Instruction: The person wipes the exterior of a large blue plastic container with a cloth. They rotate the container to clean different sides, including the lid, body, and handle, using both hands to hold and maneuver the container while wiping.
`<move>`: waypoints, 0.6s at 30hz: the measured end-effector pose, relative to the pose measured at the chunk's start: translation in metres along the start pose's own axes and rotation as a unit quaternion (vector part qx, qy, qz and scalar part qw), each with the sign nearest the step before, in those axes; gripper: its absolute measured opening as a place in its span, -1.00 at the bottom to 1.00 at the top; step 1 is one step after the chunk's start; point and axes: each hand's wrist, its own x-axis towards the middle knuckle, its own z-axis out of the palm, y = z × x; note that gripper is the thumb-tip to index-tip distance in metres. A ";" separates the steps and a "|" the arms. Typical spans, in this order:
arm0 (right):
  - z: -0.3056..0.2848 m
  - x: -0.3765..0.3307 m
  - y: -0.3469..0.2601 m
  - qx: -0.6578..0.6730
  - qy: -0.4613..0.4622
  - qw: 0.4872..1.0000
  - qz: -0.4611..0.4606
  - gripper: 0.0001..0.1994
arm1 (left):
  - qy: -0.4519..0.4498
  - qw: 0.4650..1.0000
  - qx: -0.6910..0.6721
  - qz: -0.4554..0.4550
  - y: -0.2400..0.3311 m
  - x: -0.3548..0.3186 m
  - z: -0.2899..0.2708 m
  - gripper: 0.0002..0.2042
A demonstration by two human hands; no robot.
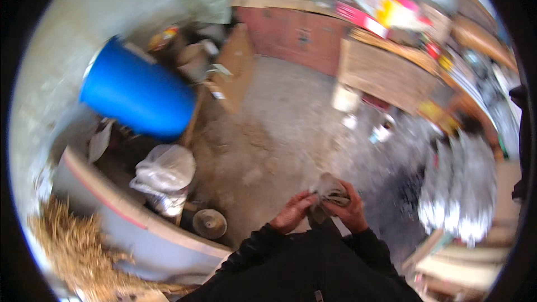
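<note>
Two hands [292, 212] [351, 208], one bundle [331, 187] (grey-brown)

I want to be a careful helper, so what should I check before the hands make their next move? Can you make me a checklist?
1. Left hand touching the bundle: ok, fingers at its left edge.
2. Right hand holding the bundle: ok, its grip is around the right side.
3. Sleeves off the fingers: ok, both end near the wrists.
4. Blue barrel apart from both hands: ok.
5. Bundle spread flat: not ok, it looks folded.
6. Anything inside the bundle: cannot tell, its folds are blurred.
</note>
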 end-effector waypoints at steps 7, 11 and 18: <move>0.009 0.138 -0.009 0.006 -0.047 0.999 -0.012 -0.39 | 0.182 0.983 0.005 0.008 0.065 0.048 -0.020 -0.49; 0.040 0.206 -0.014 0.052 -0.096 0.994 -0.007 -0.40 | 0.249 0.964 -0.039 0.078 0.093 0.044 -0.057 -0.50; 0.134 0.304 -0.018 0.053 -0.181 0.982 0.030 -0.39 | 0.362 0.911 -0.119 0.159 0.120 0.006 -0.145 -0.52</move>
